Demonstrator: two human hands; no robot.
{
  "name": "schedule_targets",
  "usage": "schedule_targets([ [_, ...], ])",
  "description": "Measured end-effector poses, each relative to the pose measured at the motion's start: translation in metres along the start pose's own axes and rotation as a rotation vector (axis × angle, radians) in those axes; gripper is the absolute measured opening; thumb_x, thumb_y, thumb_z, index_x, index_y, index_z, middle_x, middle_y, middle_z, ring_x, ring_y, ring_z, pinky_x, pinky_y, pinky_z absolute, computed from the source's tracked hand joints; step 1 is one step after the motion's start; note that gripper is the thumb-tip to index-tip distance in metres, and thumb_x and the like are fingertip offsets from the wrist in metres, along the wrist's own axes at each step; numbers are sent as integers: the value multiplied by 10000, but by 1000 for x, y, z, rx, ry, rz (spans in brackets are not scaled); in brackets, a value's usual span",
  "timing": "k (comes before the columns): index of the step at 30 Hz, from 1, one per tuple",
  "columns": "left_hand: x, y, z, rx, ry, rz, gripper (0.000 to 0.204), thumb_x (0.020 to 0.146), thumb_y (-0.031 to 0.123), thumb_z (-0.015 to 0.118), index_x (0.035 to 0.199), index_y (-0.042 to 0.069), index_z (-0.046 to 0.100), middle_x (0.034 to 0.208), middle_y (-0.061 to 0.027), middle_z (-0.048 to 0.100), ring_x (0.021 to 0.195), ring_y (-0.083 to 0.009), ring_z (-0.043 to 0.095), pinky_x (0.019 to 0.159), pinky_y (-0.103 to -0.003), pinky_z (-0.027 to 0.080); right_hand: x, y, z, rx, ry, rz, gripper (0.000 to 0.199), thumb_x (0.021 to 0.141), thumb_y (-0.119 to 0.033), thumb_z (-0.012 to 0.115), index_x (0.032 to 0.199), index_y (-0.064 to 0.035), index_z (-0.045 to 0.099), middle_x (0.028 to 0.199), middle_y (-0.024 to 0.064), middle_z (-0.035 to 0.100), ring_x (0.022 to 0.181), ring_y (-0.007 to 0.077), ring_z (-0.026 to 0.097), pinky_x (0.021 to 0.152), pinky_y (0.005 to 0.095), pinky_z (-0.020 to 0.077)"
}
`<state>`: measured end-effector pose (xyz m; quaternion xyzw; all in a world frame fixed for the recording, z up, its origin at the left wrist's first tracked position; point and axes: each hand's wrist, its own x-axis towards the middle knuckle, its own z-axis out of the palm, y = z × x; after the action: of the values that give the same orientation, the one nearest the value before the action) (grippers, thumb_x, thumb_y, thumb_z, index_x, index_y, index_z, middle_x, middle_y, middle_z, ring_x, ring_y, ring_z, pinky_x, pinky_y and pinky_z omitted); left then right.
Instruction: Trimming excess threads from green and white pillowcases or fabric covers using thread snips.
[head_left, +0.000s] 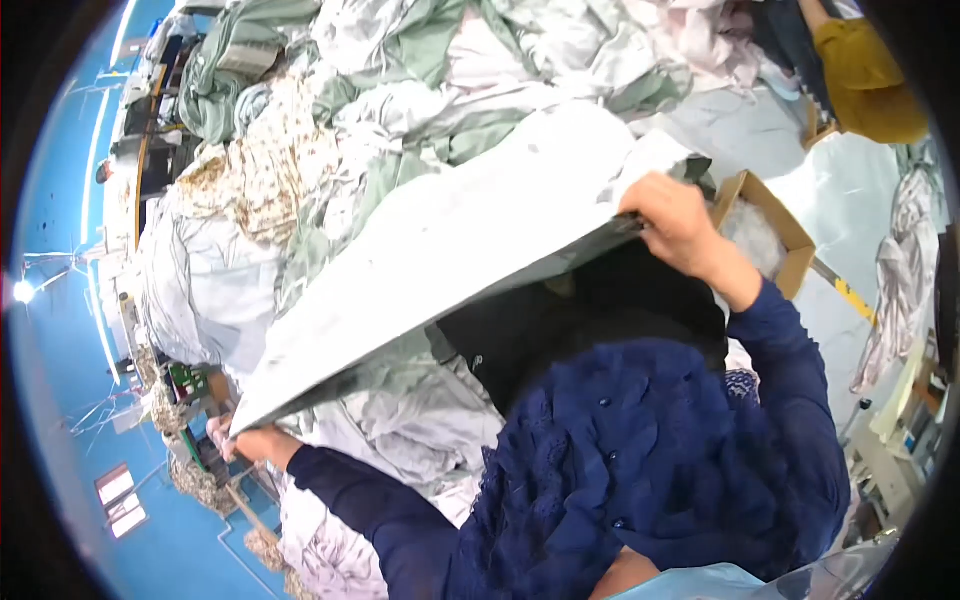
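A white cloth point(440, 230) is stretched between my two hands, its near edge running taut on a slant across my front. My right hand point(672, 222) is closed round its right corner, where the cloth bunches and shows a darker underside. At the far left end, my left hand point(252, 440) grips the other corner with the fingers partly hidden. Beyond and beneath the white cloth lies a big heap of fabric point(420, 100) in white, green and pale pink. A brown-patterned cloth point(262, 160) lies on the heap's left part.
An open cardboard box point(770, 225) with whitish contents stands on the floor right of my right hand. Another person's mustard sleeve point(868, 80) shows at the upper right. A pale crumpled cloth point(895, 280) hangs at the right. More pale fabric point(400, 430) lies close to my left forearm.
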<state>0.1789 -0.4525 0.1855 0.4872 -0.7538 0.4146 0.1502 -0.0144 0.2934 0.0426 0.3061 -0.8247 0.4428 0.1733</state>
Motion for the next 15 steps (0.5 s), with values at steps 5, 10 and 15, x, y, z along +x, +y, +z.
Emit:
schedule_targets([
  [5, -10, -27, 43, 180, -125, 74, 275, 896, 269, 553, 960, 10, 618, 1016, -119, 623, 892, -251, 621, 751, -363, 484, -65, 7, 40, -77, -201, 87, 408, 591, 92, 620, 962, -75, 607, 970, 73, 614, 850, 283, 618, 623, 342, 499],
  [10, -24, -18, 59, 305, -271, 121, 285, 919, 244, 539, 899, -10, 669, 912, -106, 677, 797, -242, 646, 679, -358, 497, -71, 25, 23, -113, -78, 271, 540, 570, 111, 674, 1077, -67, 622, 1085, 103, 602, 945, 301, 608, 745, 351, 515],
  [15, -60, 46, 58, 560, -359, 510, 299, 934, 227, 538, 881, 5, 731, 834, -93, 726, 704, -232, 679, 595, -374, 520, -83, 38, 12, -57, -4, 414, 483, 595, 109, 718, 1046, -41, 632, 1080, 114, 599, 973, 287, 605, 801, 344, 506],
])
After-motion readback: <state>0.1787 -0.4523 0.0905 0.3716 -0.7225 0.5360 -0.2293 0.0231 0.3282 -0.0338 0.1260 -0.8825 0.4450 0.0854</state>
